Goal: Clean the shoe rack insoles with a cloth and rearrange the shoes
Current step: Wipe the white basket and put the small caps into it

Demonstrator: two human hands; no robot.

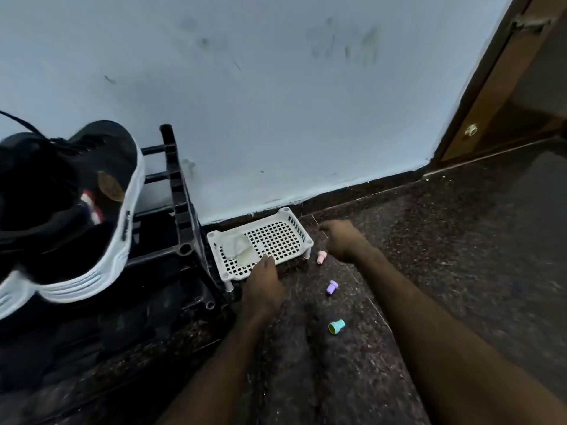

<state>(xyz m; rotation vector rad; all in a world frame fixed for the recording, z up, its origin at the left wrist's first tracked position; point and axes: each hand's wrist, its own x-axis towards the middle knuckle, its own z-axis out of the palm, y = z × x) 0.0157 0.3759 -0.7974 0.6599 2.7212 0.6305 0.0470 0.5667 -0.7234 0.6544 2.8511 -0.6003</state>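
My left hand (264, 286) rests, fingers straight, on the white tray (280, 239) rim beside the cloth (239, 248) lying inside. My right hand (343, 240) hangs loosely curled and empty. The cloth looks limp and light, so I'd pinch a corner.

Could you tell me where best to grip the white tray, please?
Probably the raised rim of the tray at its right end, coming from the right: that end is free, while the rack crowds its left end and the wall stands behind.

Both arms stretched forward, left hand (263, 286) palm down, right hand (343, 240) loosely curled
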